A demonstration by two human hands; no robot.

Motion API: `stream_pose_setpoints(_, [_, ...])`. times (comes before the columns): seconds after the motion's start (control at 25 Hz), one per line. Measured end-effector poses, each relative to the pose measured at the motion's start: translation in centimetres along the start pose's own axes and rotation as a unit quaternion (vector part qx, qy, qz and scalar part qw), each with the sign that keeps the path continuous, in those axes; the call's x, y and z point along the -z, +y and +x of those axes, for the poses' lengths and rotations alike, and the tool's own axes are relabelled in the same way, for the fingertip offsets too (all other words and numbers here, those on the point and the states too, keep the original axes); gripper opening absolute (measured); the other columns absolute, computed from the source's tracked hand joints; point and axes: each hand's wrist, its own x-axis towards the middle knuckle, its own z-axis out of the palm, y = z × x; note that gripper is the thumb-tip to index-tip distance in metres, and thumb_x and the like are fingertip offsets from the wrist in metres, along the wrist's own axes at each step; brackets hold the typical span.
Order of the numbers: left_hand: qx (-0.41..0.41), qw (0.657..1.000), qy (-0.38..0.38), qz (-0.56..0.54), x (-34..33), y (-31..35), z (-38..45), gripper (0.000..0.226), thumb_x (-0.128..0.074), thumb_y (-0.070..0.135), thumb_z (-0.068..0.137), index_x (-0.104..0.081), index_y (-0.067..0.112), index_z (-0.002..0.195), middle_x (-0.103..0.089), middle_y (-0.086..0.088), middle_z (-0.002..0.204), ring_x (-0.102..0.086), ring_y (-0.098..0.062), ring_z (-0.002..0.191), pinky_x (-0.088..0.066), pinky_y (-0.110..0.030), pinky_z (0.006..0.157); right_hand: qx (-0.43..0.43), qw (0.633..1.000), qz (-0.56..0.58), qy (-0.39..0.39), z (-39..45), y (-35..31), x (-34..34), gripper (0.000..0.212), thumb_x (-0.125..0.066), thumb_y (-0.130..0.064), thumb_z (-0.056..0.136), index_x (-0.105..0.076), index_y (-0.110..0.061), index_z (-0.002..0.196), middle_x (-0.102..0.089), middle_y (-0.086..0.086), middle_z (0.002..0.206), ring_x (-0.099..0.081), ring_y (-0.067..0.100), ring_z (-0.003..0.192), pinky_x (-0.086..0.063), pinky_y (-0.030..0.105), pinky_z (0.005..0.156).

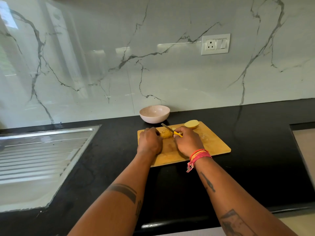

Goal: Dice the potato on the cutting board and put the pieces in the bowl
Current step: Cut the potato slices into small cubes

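Both hands work over the wooden cutting board: the left hand curls its fingers onto the sliced potato half, steadying it, while the right hand grips the yellow-handled knife, blade resting across the slices. A second potato half lies at the board's far edge. Behind it the pale bowl looks empty. Around them, the black table meets a marble wall with a socket; a steel sink lies to the left.
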Motion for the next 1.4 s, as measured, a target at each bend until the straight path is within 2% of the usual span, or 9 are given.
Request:
stream_pose_setpoints(0.28, [-0.017, 0.999, 0.028, 0.007, 0.7, -0.9, -1.6, 0.02, -0.062, 0.016, 0.097, -0.073, 0.025, 0.111, -0.063, 0.0, 0.118, -0.062, -0.018, 0.1, -0.058, -0.035, 0.086, 0.027, 0.998, -0.051, -0.038, -1.2, -1.0, -0.1, 0.032, -0.057, -0.03, 0.104, -0.063, -0.027, 0.135, -0.069, 0.0, 0.128, -0.065, 0.023, 0.111, -0.056, 0.036, 0.093])
stream_pose_setpoints(0.48, [-0.054, 0.998, 0.011, 0.015, 2.1, -2.6, -3.5, 0.022, -0.059, 0.015, 0.097, -0.073, 0.029, 0.106, -0.063, 0.004, 0.117, -0.059, -0.016, 0.104, -0.053, -0.029, 0.088, 0.052, 0.992, -0.093, -0.071, -3.0, -1.8, -0.1, 0.041, -0.053, -0.029, 0.105, -0.055, -0.026, 0.146, -0.064, 0.003, 0.137, -0.063, 0.025, 0.118, -0.053, 0.036, 0.094])
stream_pose_setpoints(0.6, [-0.038, 0.999, 0.012, -0.013, 2.4, -3.2, -4.0, 0.023, -0.059, 0.025, 0.098, -0.07, 0.029, 0.117, -0.062, 0.003, 0.121, -0.058, -0.015, 0.108, -0.053, -0.031, 0.092, 0.061, 0.989, -0.106, -0.079, -4.2, -1.9, 0.0, 0.046, -0.051, -0.026, 0.104, -0.052, -0.025, 0.15, -0.062, 0.004, 0.141, -0.066, 0.025, 0.113, -0.055, 0.037, 0.093])
stream_pose_setpoints(0.72, [-0.048, 0.998, -0.023, 0.037, 2.3, -2.5, -3.7, 0.033, -0.064, 0.041, 0.097, -0.067, 0.032, 0.128, -0.06, 0.001, 0.122, -0.057, -0.019, 0.11, -0.053, -0.036, 0.092, 0.064, 0.989, -0.103, -0.08, -5.3, -2.1, -0.2, 0.048, -0.05, -0.024, 0.104, -0.05, -0.024, 0.152, -0.062, 0.006, 0.141, -0.065, 0.027, 0.115, -0.055, 0.039, 0.095])
stream_pose_setpoints(0.84, [-0.022, 0.998, -0.02, 0.049, 1.8, -2.3, -3.0, 0.026, -0.068, 0.04, 0.096, -0.073, 0.031, 0.12, -0.06, 0.0, 0.12, -0.057, -0.021, 0.107, -0.054, -0.038, 0.09, 0.076, 0.988, -0.114, -0.07, -6.0, -2.2, -0.5, 0.048, -0.052, -0.021, 0.102, -0.051, -0.021, 0.151, -0.066, 0.006, 0.134, -0.064, 0.027, 0.116, -0.054, 0.038, 0.095])
stream_pose_setpoints(1.12, [0.01, 1.0, -0.003, -0.01, 1.0, -2.8, -2.6, 0.016, -0.072, 0.031, 0.094, -0.079, 0.03, 0.108, -0.072, 0.005, 0.103, -0.063, -0.014, 0.094, -0.059, -0.035, 0.082, 0.101, 0.981, -0.131, -0.102, -7.2, -2.7, -1.7, 0.053, -0.054, -0.018, 0.102, -0.044, -0.016, 0.154, -0.06, 0.007, 0.142, -0.057, 0.026, 0.129, -0.05, 0.034, 0.101])
stream_pose_setpoints(1.2, [0.004, 1.0, -0.004, 0.004, 1.1, -2.6, -2.4, 0.015, -0.071, 0.028, 0.094, -0.08, 0.029, 0.107, -0.072, 0.005, 0.102, -0.064, -0.014, 0.091, -0.06, -0.034, 0.08, 0.103, 0.979, -0.141, -0.107, -7.2, -3.1, -2.0, 0.05, -0.055, -0.018, 0.101, -0.049, -0.017, 0.151, -0.063, 0.007, 0.136, -0.059, 0.026, 0.124, -0.051, 0.034, 0.098])
stream_pose_setpoints(1.32, [0.005, 1.0, -0.007, 0.016, 1.2, -2.4, -2.4, 0.014, -0.07, 0.027, 0.095, -0.08, 0.03, 0.104, -0.071, 0.004, 0.101, -0.063, -0.014, 0.089, -0.06, -0.032, 0.076, 0.089, 0.974, -0.172, -0.114, -6.3, -3.9, -2.5, 0.037, -0.055, -0.021, 0.099, -0.058, -0.02, 0.136, -0.068, 0.007, 0.118, -0.063, 0.025, 0.102, -0.053, 0.035, 0.083])
stream_pose_setpoints(1.4, [0.01, 1.0, -0.004, 0.022, 1.0, -2.4, -2.5, 0.013, -0.069, 0.029, 0.095, -0.081, 0.03, 0.101, -0.071, 0.004, 0.101, -0.064, -0.015, 0.089, -0.061, -0.035, 0.078, 0.087, 0.968, -0.199, -0.125, -6.4, -4.0, -2.3, 0.036, -0.056, -0.022, 0.099, -0.057, -0.019, 0.135, -0.067, 0.007, 0.112, -0.06, 0.023, 0.092, -0.051, 0.034, 0.077])
